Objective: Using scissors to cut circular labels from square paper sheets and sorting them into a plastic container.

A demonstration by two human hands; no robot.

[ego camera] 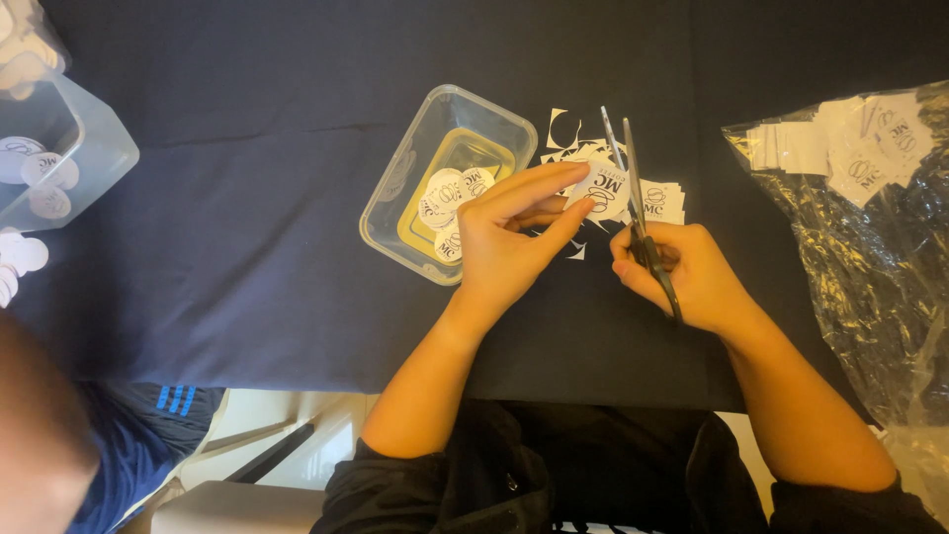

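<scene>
My left hand [509, 232] pinches a small white printed paper piece [601, 184] between thumb and fingers. My right hand [682, 272] grips a pair of scissors [633, 183] by the handles, blades slightly apart and pointing away from me, right beside the paper piece. Under the hands lies a small stack of printed paper squares [660, 201] with white offcuts [565, 131] scattered on the dark cloth [247, 247]. Just left of my left hand stands a clear plastic tub [395, 198] holding several cut round labels [445, 193].
A crinkled clear plastic bag [870, 257] with more printed paper squares [850, 148] lies at the right. Another clear container [59, 148] with round labels sits at the far left. Another person's head and blue shirt [89, 435] show at bottom left.
</scene>
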